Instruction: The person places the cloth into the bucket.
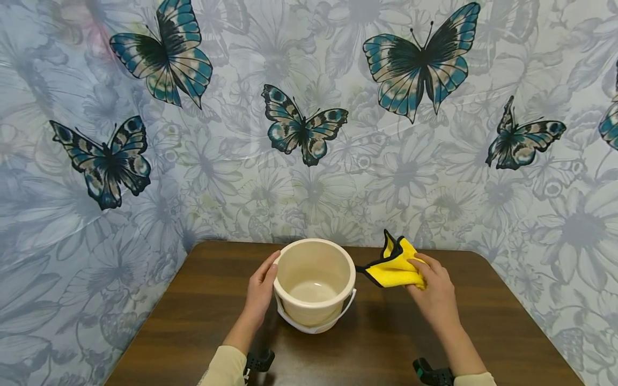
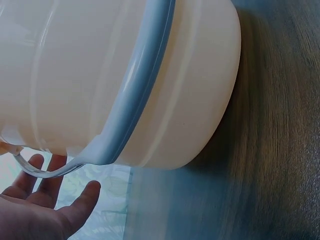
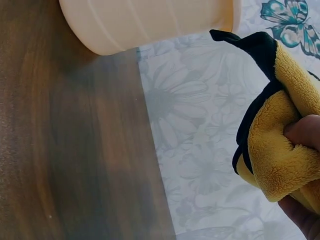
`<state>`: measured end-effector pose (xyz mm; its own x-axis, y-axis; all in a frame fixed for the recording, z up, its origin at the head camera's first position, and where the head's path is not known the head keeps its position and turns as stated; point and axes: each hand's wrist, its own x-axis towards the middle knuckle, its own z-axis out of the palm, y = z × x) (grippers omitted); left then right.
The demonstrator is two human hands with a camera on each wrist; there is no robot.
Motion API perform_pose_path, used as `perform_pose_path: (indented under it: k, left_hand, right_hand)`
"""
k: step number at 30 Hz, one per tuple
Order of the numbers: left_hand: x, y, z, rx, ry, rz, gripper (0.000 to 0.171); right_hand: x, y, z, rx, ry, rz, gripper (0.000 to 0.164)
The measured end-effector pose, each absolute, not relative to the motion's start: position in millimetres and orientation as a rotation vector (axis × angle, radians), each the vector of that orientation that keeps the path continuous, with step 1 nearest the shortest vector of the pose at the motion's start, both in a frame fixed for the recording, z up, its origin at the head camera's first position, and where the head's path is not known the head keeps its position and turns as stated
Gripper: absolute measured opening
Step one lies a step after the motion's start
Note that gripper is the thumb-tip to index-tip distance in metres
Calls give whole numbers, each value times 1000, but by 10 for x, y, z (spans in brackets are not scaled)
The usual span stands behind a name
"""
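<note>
A cream plastic bucket (image 1: pixel 316 308) stands upright on the wooden table, its inside bare and its pale handle (image 1: pixel 309 328) lowered across the near side. At the left of the rim, my left hand (image 1: pixel 260 284) rests against the bucket. Its fingers look extended and spread in the left wrist view, with fingertips (image 2: pixel 92 187) beside the bucket wall. My right hand (image 1: pixel 436 292) pinches a yellow cloth (image 1: pixel 393 271) with black edging, held up to the right of the bucket. One dark corner of the cloth points toward the rim. Thumb and fingers press into the bunched fabric (image 3: pixel 277 150).
The brown wooden table (image 1: pixel 203 300) has rounded back corners. Close behind it hangs a grey floral backdrop (image 1: pixel 232 203) printed with blue butterflies. A dark wrist device (image 1: pixel 258 362) is strapped on the left forearm, another device (image 1: pixel 432 372) on the right.
</note>
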<state>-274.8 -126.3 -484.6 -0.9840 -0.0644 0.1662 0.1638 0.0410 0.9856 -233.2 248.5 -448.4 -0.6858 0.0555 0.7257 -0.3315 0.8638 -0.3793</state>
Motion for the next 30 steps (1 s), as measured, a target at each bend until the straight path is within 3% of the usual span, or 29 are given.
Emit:
perform_pose_path:
  k: [30]
  left_hand:
    - [-2762, -1258, -4892, -116, -2156, -2044, 42]
  right_hand:
    - [-2437, 2095, -4230, 236, -2171, 828, 44]
